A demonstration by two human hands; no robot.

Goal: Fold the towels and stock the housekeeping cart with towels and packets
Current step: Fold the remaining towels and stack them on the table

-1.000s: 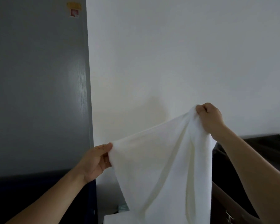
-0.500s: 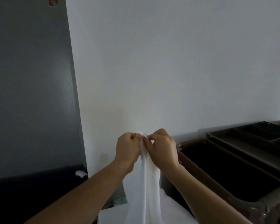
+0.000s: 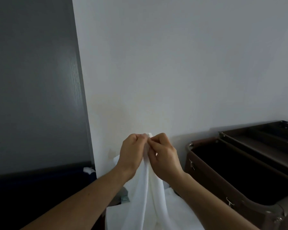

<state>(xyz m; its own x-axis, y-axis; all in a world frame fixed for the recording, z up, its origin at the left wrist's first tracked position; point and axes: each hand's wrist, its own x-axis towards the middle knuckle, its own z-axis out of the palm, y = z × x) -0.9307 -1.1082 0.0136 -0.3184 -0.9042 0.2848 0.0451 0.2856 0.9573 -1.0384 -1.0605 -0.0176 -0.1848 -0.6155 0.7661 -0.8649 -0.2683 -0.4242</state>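
Two bare forearms rise from the bottom edge of the view and both hands meet in the middle. The left hand (image 3: 131,151) and the right hand (image 3: 163,156) are each curled tight, thumb against forefinger, pinching the top corners of one white terry towel (image 3: 150,196), and their knuckles almost touch. A small tuft of towel shows above the fingertips (image 3: 150,138). The towel hangs straight down from this pinch in two soft vertical folds. Its lower end runs out of view, so I cannot tell whether it touches the flat white cloth surface (image 3: 116,216) beneath it. That surface is cut off at the bottom, and it is unclear what it is. A small grey-green object (image 3: 125,195) shows at its far left edge, too hidden to identify. To the right stands one brown housekeeping cart (image 3: 206,173) with a deep dark bin open at the top and two metal clasps (image 3: 191,164) on its near side wall. A shallow dark tray (image 3: 256,141) sits on the cart's far end, partly cut off. To the left is low dark furniture (image 3: 32,188), with one small white scrap (image 3: 87,169) at its right corner. Behind are a dark grey panel (image 3: 32,80) and a plain white wall (image 3: 173,63).
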